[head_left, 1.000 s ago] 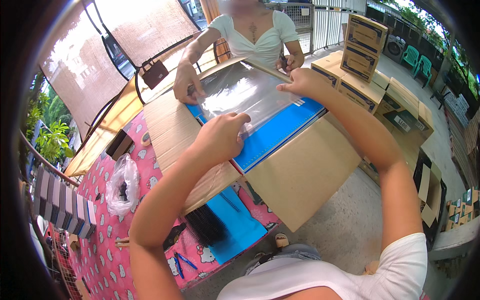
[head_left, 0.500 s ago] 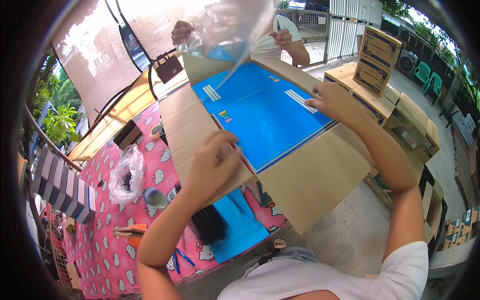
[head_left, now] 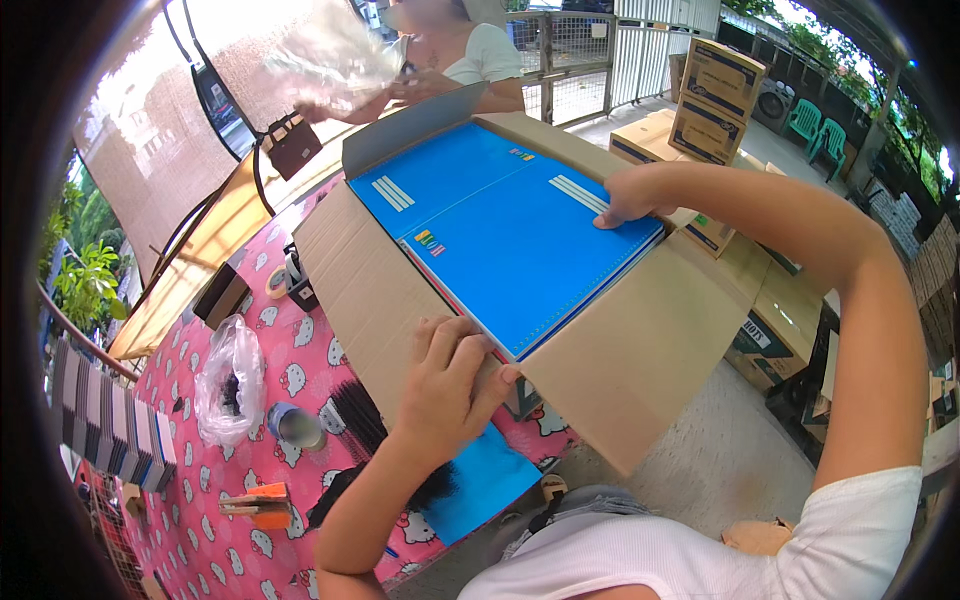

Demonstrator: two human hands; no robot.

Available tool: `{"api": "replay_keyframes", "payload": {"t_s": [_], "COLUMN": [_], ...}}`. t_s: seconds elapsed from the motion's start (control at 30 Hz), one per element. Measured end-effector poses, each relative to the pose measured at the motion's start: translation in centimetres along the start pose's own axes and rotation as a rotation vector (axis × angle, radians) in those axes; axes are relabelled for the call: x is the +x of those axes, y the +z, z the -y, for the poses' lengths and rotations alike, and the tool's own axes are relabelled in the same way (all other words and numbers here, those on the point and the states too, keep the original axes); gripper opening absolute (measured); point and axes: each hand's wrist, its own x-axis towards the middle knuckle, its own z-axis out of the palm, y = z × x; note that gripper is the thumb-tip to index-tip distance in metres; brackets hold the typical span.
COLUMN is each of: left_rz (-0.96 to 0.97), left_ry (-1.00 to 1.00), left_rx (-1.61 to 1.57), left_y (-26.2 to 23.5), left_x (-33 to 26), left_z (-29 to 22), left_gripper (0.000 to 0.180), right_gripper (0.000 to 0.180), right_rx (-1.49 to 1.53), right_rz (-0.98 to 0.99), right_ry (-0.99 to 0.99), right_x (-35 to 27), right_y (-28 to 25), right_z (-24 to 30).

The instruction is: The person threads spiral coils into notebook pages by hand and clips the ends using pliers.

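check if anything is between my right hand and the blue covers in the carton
Nothing visible: the right hand appears to rest directly on the blue covers near their right edge. The clear plastic is up beyond the open carton.

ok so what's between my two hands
In the head view, a blue printed cover sheet in the open cardboard carton lies between your left hand and right hand.

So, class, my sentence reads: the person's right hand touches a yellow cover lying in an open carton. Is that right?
Not quite: the cover is blue, not yellow, as the head view shows. The right hand does touch it, and the carton is open.
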Motion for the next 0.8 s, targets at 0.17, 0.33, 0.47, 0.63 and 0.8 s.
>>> {"api": "replay_keyframes", "payload": {"t_s": [0.17, 0.33, 0.47, 0.63, 0.8], "left_rz": [-0.048, -0.27, -0.23, -0.314, -0.409], "left_ry": [0.007, -0.05, -0.043, -0.071, -0.142], "left_rx": [-0.059, -0.221, -0.252, -0.325, -0.476], "left_y": [0.9, 2.2, 4.1, 4.5, 5.1], "left_x": [-0.7, -0.9, -0.3, 0.2, 0.3], "left_z": [2.1, 3.3, 4.9, 5.0, 3.4], "left_gripper": [0.028, 0.05, 0.059, 0.062, 0.059], "right_gripper": [0.074, 0.068, 0.056, 0.064, 0.069], "right_rx": [0.498, 0.906, 1.263, 1.223, 0.883], "right_rz": [0.071, 0.514, 0.459, 0.254, 0.178], "right_ry": [0.003, 0.081, 0.106, 0.165, -0.023], "right_x": [-0.1, 5.1, 5.8, 1.8, -2.0], "right_y": [0.4, 0.4, 1.9, -1.2, -7.6], "right_z": [-0.1, -3.3, -2.7, -0.7, 0.4]}}
